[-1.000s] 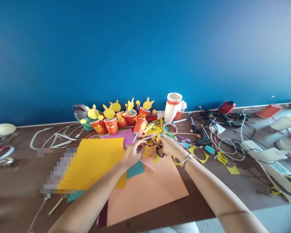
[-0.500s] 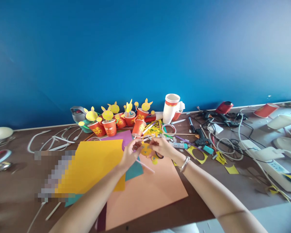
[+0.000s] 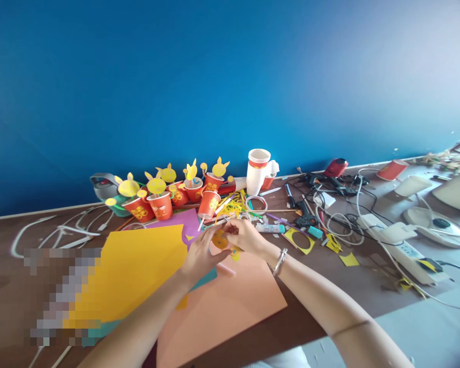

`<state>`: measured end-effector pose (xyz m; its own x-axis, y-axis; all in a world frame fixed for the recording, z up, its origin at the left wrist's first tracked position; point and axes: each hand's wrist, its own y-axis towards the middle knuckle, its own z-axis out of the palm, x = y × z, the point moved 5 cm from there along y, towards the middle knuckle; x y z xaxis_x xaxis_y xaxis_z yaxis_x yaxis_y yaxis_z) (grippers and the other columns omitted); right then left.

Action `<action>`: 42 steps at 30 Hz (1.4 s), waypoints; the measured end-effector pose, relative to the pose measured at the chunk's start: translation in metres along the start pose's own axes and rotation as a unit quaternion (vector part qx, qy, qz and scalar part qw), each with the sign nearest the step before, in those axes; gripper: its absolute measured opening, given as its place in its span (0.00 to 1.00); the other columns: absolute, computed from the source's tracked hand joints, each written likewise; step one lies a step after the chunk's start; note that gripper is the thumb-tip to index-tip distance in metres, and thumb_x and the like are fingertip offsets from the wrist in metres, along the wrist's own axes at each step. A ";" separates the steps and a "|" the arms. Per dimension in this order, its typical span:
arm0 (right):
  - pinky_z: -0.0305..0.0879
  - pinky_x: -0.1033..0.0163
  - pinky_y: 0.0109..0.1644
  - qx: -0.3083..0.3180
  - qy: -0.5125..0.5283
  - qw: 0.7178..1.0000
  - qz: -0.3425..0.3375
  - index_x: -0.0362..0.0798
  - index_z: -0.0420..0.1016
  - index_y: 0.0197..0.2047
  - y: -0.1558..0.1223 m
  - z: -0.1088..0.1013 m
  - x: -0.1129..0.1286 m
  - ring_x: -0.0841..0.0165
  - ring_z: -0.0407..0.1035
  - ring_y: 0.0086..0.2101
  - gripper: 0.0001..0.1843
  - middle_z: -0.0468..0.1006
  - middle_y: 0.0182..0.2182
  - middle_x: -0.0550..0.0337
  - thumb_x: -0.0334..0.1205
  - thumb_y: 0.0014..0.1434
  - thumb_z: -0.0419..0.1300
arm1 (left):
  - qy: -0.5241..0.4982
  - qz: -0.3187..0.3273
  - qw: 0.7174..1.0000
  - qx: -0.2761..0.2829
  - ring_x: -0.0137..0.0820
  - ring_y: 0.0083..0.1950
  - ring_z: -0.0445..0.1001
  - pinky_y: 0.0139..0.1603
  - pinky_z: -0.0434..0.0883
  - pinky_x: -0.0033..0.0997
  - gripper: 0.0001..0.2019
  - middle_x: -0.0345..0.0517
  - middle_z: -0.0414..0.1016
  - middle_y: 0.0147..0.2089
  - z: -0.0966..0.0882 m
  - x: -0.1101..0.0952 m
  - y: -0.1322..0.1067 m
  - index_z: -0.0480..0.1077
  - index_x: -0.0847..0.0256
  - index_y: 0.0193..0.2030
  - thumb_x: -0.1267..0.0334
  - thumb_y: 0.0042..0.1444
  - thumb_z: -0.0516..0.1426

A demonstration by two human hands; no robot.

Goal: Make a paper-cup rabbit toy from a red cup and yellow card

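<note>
A yellow paper animal face point(image 3: 219, 238) with drawn features is between my two hands, above the peach paper sheet point(image 3: 224, 312). My right hand point(image 3: 247, 236) is closed, pinching the face at its right edge. My left hand point(image 3: 200, 258) has its thumb stretched out below the face and its fingers by the face's left side, partly hidden. Just under the hands are a small yellow paper piece point(image 3: 235, 254) and a pale pink straw point(image 3: 227, 269). A red paper cup point(image 3: 209, 205) with a white straw stands tilted beyond my fingers.
Several red cups point(image 3: 161, 207) with yellow rabbit-like paper figures stand left of centre. A stack of white cups point(image 3: 255, 176) is behind. Yellow sheet point(image 3: 138, 271) lies left; glue stick point(image 3: 270, 228), glue gun point(image 3: 304, 214), cables and a power strip point(image 3: 400, 250) lie right.
My left thumb has moved away from the paper face, and the hand has opened. My right hand still holds the face, which has turned darker side to view. The camera has swung slightly right.
</note>
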<state>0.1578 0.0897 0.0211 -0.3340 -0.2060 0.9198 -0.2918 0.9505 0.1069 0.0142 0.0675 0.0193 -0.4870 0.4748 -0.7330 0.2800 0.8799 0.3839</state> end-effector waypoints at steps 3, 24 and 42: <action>0.61 0.69 0.28 0.013 0.005 1.000 -0.007 0.46 0.71 0.29 0.000 0.000 0.003 0.71 0.68 0.26 0.04 0.75 0.25 0.63 0.30 0.47 0.57 | 0.010 -0.016 1.000 0.005 0.44 0.51 0.74 0.52 0.70 0.42 0.26 0.49 0.75 0.52 0.001 0.003 -0.001 0.68 0.53 0.54 0.59 0.45 0.65; 0.58 0.66 0.35 -0.004 -0.413 0.906 0.094 0.51 0.80 0.36 0.009 -0.078 0.000 0.64 0.72 0.37 0.12 0.80 0.36 0.57 0.34 0.58 0.54 | -0.584 -0.335 0.739 0.005 0.38 0.47 0.77 0.45 0.74 0.35 0.28 0.49 0.78 0.48 0.016 0.016 -0.001 0.63 0.60 0.59 0.71 0.48 0.54; 0.61 0.63 0.42 -0.077 -0.489 0.858 0.135 0.51 0.81 0.37 0.013 -0.109 -0.018 0.61 0.71 0.43 0.14 0.79 0.39 0.54 0.30 0.56 0.54 | -0.558 -0.316 0.767 0.012 0.41 0.50 0.77 0.49 0.74 0.40 0.28 0.50 0.77 0.50 0.020 0.023 0.001 0.66 0.58 0.56 0.71 0.45 0.62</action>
<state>0.2577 0.1312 0.0475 -0.9856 0.0009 0.1692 0.0108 0.9983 0.0575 0.0199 0.0784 -0.0084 0.4769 -0.3702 -0.7972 0.3016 0.9208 -0.2472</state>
